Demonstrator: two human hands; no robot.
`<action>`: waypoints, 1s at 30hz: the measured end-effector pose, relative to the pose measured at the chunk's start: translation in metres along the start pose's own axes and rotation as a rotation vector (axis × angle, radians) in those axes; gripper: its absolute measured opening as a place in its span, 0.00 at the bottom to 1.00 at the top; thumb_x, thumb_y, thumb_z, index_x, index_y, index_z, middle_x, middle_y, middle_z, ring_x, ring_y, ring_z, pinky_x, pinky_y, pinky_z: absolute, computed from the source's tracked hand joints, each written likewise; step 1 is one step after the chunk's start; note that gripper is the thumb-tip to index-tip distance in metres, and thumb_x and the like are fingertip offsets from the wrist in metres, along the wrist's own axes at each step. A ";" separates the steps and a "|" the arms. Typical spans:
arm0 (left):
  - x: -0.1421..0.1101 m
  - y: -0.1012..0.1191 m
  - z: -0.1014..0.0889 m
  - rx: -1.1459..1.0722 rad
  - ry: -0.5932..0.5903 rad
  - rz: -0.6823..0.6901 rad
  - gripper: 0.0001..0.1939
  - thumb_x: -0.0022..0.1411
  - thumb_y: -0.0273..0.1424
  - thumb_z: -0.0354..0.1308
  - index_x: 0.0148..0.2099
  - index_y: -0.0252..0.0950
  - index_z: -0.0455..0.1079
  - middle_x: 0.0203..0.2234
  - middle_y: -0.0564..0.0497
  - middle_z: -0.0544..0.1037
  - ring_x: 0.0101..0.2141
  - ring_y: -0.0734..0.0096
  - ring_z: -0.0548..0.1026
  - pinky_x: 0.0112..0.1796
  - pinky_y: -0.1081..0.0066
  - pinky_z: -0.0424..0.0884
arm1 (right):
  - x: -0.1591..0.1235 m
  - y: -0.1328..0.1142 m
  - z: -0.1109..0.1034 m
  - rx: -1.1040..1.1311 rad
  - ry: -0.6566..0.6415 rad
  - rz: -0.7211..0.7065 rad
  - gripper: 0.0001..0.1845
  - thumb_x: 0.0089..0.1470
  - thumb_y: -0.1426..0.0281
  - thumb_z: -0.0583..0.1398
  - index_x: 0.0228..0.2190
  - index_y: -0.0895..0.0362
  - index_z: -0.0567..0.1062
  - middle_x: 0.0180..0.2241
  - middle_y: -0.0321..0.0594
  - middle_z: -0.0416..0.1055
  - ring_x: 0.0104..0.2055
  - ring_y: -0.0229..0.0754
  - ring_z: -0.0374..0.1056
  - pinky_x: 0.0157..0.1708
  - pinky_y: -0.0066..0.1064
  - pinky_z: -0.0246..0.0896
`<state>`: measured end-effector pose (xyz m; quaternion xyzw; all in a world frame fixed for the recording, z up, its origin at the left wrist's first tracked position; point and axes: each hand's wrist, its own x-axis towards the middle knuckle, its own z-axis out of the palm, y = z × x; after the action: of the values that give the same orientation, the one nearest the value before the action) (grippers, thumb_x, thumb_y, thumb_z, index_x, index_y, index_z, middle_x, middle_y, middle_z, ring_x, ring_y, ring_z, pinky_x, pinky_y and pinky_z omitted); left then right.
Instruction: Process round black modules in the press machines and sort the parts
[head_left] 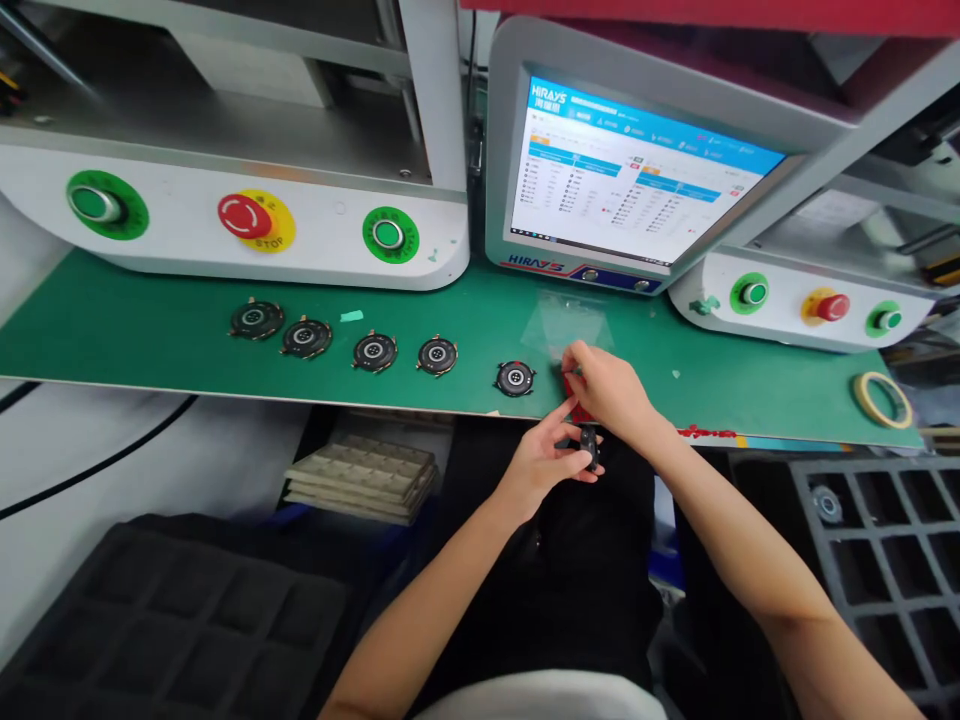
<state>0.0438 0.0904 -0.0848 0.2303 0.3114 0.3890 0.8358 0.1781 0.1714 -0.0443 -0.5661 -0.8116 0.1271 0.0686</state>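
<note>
My left hand [536,470] grips a dark watch case [589,447], tilted nearly edge-on, just off the front edge of the bench. Beside it, my right hand [613,390] has thumb and forefinger pinched together over a red sheet [580,411] on the bench edge. Whatever lies between those fingertips is too small to make out. To the left of my hands, a black watch case [515,378] with a small red mark lies back side up. Further left, several similar watch cases with gold-coloured lugs, such as this one [437,354], form a loose row.
Behind the green bench [472,330] stand a monitor [645,170] and machines with green buttons and a red stop button [244,216]. A clear film [568,322] and a tape roll [883,400] lie on the bench. Compartment trays flank my legs, one right [840,525], one left [172,620].
</note>
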 end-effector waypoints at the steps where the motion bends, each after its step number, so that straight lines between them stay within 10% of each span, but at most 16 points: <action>1: 0.000 0.000 0.000 0.006 0.008 0.003 0.47 0.46 0.33 0.70 0.67 0.39 0.55 0.37 0.49 0.75 0.29 0.68 0.79 0.31 0.70 0.76 | 0.001 -0.001 0.000 -0.013 -0.005 -0.006 0.09 0.55 0.78 0.51 0.37 0.55 0.67 0.34 0.44 0.74 0.33 0.44 0.67 0.30 0.30 0.53; 24: 0.001 -0.006 0.000 0.088 0.043 0.070 0.46 0.46 0.29 0.68 0.66 0.37 0.55 0.37 0.50 0.73 0.31 0.69 0.79 0.33 0.69 0.76 | 0.001 0.005 -0.003 0.006 0.069 -0.050 0.09 0.55 0.78 0.56 0.34 0.54 0.72 0.35 0.39 0.78 0.34 0.43 0.71 0.30 0.29 0.54; 30: -0.043 0.013 0.014 0.384 0.069 0.408 0.29 0.47 0.26 0.69 0.53 0.37 0.70 0.43 0.45 0.77 0.37 0.68 0.79 0.38 0.70 0.78 | -0.053 -0.026 -0.053 0.548 0.546 0.054 0.05 0.51 0.74 0.65 0.30 0.53 0.74 0.31 0.34 0.75 0.35 0.40 0.71 0.39 0.34 0.65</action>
<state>0.0251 0.0624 -0.0523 0.4292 0.3548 0.4906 0.6703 0.1870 0.1199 0.0155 -0.5609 -0.6843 0.1855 0.4275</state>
